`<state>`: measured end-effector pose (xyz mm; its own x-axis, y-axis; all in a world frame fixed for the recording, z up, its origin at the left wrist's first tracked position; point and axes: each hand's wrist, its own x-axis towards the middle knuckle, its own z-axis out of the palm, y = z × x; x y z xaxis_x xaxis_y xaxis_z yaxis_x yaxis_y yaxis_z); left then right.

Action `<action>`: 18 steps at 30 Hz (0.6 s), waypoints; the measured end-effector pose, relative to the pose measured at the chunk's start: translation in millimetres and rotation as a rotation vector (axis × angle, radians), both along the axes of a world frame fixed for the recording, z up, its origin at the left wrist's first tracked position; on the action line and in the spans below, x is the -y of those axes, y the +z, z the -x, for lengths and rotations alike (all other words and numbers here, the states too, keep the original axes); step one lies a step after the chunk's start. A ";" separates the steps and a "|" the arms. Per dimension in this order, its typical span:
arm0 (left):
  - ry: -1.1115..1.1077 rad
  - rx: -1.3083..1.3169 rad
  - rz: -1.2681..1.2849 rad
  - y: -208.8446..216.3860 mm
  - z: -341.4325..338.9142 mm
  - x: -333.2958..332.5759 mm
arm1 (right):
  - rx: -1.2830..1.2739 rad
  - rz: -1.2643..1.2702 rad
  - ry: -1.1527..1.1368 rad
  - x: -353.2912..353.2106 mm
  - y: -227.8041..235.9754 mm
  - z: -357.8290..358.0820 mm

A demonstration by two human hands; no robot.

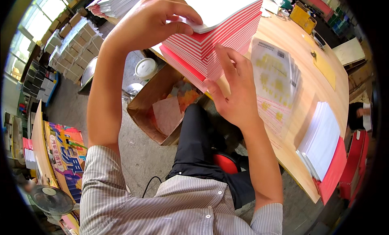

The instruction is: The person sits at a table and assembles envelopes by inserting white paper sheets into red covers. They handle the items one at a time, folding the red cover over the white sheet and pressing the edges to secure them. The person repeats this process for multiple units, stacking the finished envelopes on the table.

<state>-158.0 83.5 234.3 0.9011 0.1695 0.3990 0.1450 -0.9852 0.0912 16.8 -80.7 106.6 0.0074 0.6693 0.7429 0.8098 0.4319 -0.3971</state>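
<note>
A tall stack of pads (210, 46) in red and white layers rises at the table's near left edge, one corner pointing toward me. On its top lies a white pad (221, 10). My left hand (156, 22) reaches over from the left, thumb and index finger closed on that pad's near corner; the other fingers are partly hidden. My right hand (237, 87) is against the right side of the stack near the corner, its thumb and fingers spread apart along the layered edges.
Clear plastic bags (273, 72) with yellow print lie right of the stack. White sheets (322, 141) rest on a red one at the table's right edge. Below the stack stands a cardboard box (139, 121) with paper scraps. A fan (50, 200) is at lower left.
</note>
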 end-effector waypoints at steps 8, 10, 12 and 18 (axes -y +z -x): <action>-0.049 0.038 0.028 -0.2 5.0 -3.6 | -0.024 -0.058 0.000 -21.8 4.5 10.2; -0.066 0.047 0.039 -0.8 4.7 -3.8 | -0.019 -0.049 0.002 -23.1 3.9 10.4; -0.078 0.052 0.041 -1.1 4.5 -4.5 | -0.022 -0.043 0.002 -24.4 3.0 10.9; -0.098 0.072 0.032 -3.4 4.0 -7.7 | -0.033 -0.047 0.009 -27.6 0.2 12.1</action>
<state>-162.0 91.2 230.9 0.8834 0.0957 0.4588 0.0399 -0.9908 0.1297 4.7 -53.1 106.8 0.0267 0.6336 0.7732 0.7923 0.4582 -0.4028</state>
